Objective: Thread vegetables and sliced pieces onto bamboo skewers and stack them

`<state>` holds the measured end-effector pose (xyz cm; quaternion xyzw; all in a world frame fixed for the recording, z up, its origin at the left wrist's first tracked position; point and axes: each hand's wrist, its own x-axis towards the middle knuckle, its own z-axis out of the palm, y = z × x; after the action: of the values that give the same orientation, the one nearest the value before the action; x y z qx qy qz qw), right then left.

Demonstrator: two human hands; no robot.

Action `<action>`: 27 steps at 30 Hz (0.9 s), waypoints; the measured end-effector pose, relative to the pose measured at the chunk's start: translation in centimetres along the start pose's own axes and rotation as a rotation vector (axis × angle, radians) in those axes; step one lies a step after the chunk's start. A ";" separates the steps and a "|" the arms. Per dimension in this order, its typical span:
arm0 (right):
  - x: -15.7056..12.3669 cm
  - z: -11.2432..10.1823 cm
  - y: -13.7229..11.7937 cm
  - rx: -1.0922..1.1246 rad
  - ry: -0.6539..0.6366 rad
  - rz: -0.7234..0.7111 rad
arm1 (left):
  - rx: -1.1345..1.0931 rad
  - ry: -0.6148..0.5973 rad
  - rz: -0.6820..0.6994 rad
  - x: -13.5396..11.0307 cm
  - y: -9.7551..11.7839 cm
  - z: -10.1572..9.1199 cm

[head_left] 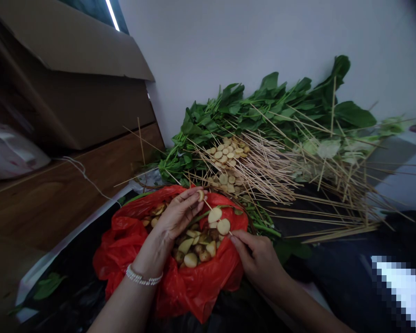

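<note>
Left hand (178, 212) pinches 1 potato slice (201, 195); right hand (258, 254) grips a bamboo skewer (207, 204) carrying 2 more slices (223, 226)

Cardboard box (100, 106): brown and large, with one wide flap folded outward.
Wooden furniture (65, 201): its brown, grained surface is below the box.
Wall (263, 41): pale and plain, it rises to the right of the box.
Bright strip (113, 15): narrow and slanted, it shines above the box, beside a dark panel (93, 6).
Light: rather dim around the box.

No lettering, no numbers — none legible
</note>
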<state>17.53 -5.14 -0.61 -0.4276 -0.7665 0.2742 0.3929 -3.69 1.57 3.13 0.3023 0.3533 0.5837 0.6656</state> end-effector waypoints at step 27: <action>-0.4 0.3 0.7 -0.360 0.079 -0.118 | 0.191 -0.022 0.028 -0.3 -2.0 1.2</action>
<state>17.70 -5.19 -1.42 -0.4557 -0.8110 0.0918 0.3554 -1.61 1.06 2.20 0.3758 0.3957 0.5533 0.6293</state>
